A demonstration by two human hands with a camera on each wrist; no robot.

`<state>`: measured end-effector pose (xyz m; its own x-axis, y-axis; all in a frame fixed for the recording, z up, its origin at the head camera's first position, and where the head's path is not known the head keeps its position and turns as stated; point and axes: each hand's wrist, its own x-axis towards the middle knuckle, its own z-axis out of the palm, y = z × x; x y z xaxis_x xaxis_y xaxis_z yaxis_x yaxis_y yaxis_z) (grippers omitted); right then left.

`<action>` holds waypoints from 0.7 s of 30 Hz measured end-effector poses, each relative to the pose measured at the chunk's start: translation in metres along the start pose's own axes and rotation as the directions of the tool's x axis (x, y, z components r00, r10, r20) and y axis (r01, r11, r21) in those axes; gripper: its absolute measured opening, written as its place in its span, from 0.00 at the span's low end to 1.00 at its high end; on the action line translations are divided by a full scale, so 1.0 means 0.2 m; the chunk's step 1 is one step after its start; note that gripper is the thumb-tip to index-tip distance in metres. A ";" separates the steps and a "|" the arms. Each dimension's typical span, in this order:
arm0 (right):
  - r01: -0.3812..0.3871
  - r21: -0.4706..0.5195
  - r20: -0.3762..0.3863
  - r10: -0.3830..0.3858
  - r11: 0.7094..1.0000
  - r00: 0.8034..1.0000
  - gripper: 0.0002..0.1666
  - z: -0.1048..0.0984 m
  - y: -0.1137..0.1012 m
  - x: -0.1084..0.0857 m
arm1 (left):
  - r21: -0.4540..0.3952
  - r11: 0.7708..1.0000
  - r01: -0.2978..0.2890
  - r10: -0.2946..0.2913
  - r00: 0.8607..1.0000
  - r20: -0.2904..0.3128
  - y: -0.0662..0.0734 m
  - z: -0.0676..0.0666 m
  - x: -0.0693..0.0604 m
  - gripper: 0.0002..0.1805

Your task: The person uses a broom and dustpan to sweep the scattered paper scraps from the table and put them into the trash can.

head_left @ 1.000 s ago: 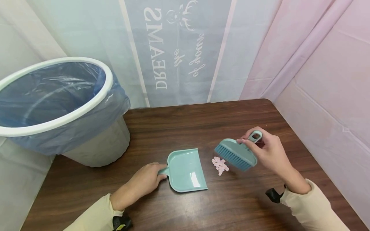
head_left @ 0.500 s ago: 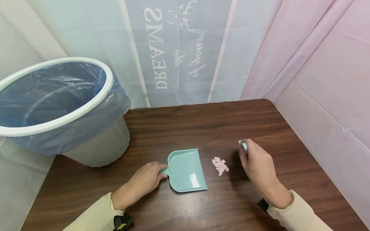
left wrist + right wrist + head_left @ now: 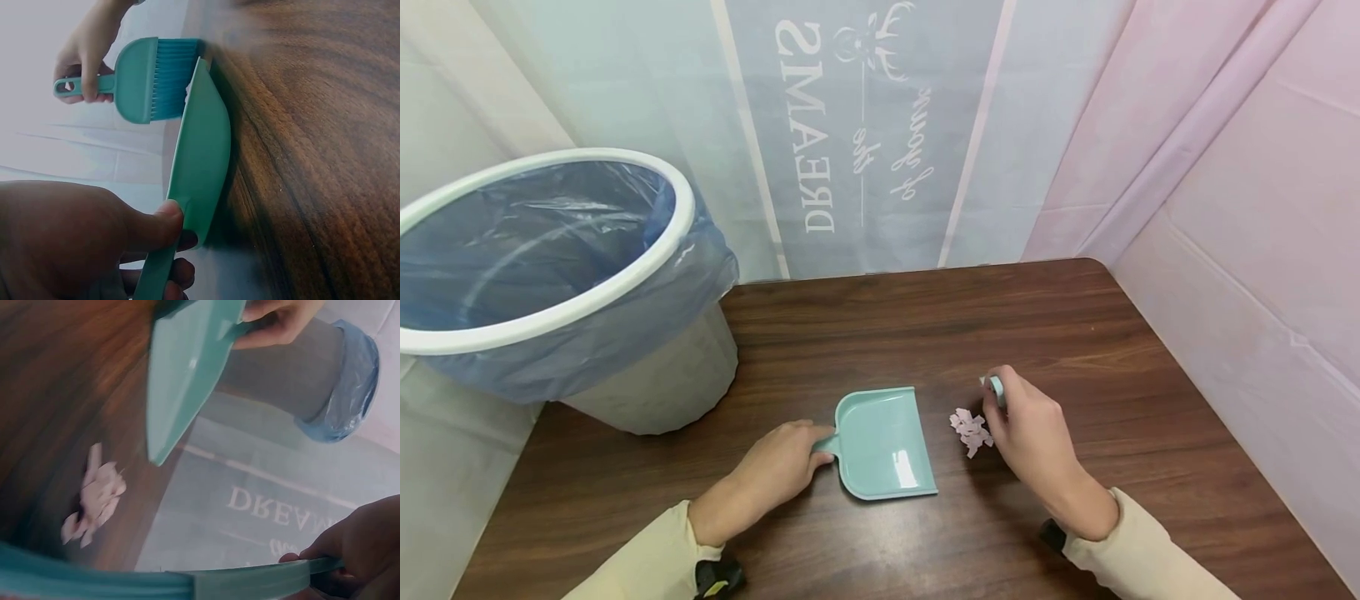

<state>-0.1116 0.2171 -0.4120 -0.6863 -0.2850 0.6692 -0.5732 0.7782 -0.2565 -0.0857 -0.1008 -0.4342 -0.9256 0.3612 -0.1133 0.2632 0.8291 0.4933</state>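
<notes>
My left hand [image 3: 775, 462] grips the short handle of a light green dustpan [image 3: 883, 446], which lies on the table with its straight edge facing right. My right hand [image 3: 1033, 429] holds a matching hand brush by its handle; from the head only the handle end [image 3: 996, 387] shows. In the left wrist view the brush [image 3: 140, 81] has its blue-green bristles pointing down at the table. A small pile of pale pink paper scraps [image 3: 972, 432] lies between the dustpan's edge and the brush. The right wrist view also shows these scraps [image 3: 97, 497], apart from the dustpan [image 3: 187, 375].
A grey bin [image 3: 662, 383] with a white rim and a blue plastic liner [image 3: 580, 217] stands on the left of the brown wooden table [image 3: 880, 325]. Behind the table hangs a printed curtain [image 3: 880, 133], with pale pink cloth [image 3: 1247, 250] along the right.
My right hand has turned the brush upright, bristles down, and brought it left toward the paper scraps. The left hand, dustpan and scraps look unmoved.
</notes>
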 end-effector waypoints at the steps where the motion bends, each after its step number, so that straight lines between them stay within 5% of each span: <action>1: -0.004 0.012 0.000 0.004 1.000 1.000 0.08 0.00 -0.01 0.01 | 0.002 1.000 0.000 0.000 1.000 -0.002 0.00 0.00 0.00 0.18; 11: -0.056 0.104 0.044 0.051 0.993 0.998 0.16 0.06 -0.11 0.05 | 0.009 1.000 -0.022 0.022 1.000 -0.008 0.00 -0.01 -0.01 0.18; 21: -0.088 0.208 0.093 0.069 0.974 0.993 0.04 0.10 -0.19 0.09 | 0.014 1.000 -0.016 0.016 1.000 -0.001 0.00 -0.01 -0.01 0.18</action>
<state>-0.1101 0.1711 -0.4044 -0.7631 -0.2811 0.5820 -0.5916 0.6664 -0.4538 -0.0848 -0.1013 -0.4327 -0.9217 0.3736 -0.1044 0.2815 0.8293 0.4827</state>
